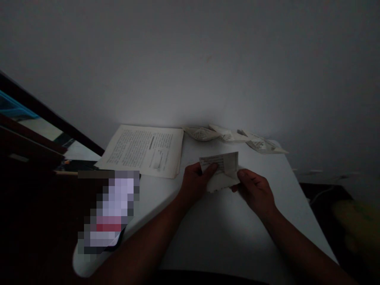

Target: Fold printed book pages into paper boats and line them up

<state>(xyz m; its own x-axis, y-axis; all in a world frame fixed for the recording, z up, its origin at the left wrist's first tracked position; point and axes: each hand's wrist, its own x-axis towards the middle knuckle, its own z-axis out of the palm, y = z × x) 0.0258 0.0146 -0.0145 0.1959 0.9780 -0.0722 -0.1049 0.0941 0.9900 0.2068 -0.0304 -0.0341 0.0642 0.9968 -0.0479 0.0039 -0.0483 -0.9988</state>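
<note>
Between my two hands is a folded sheet of printed paper (221, 180), raised above the white table. My left hand (196, 179) pinches its left side, with the thumb lying across the print. At the right edge, my right hand (255, 189) grips the paper between thumb and fingers. A crease and a folded flap show near its upper right corner. The fingers behind the paper are mostly hidden. Beyond my hands, against the wall, several folded paper boats stand in a row, among them a left one (202, 133) and a right one (264, 144).
A stack of printed sheets (142, 150) lies at the table's back left. In front of it, a phone with a blurred-out screen (113, 209) rests near the left edge of the white table (204, 245). The wall (190, 59) rises directly behind.
</note>
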